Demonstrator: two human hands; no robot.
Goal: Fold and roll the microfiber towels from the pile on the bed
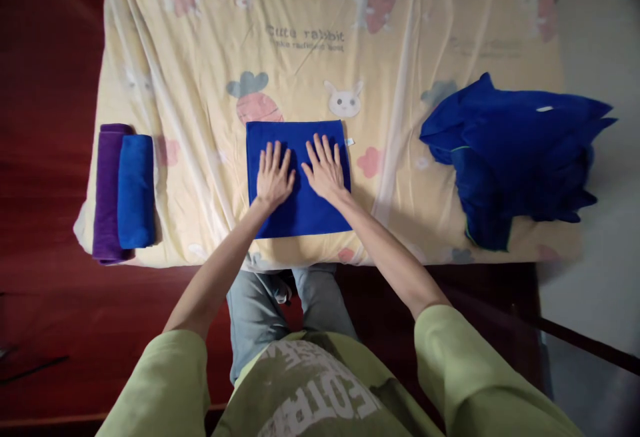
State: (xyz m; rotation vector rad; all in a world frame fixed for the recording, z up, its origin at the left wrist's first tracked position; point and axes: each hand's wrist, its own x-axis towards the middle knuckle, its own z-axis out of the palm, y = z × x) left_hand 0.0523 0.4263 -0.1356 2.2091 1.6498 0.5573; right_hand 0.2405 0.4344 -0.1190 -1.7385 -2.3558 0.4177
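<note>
Blue cloth (300,219), one, near sheet edge (175,257), beneath flat, unclenched left hand (273,177) and right hand (327,172), well apart from two rolls (136,190), one heap (525,150).

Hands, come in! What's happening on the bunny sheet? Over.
Left hand, right hand: palms down on blue cloth. Cloth lying flat. Nothing else on it.

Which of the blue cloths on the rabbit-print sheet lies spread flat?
The blue rectangle beneath the left hand and right hand. By contrast, the blue roll is bundled up, and the blue heap is crumpled.
</note>
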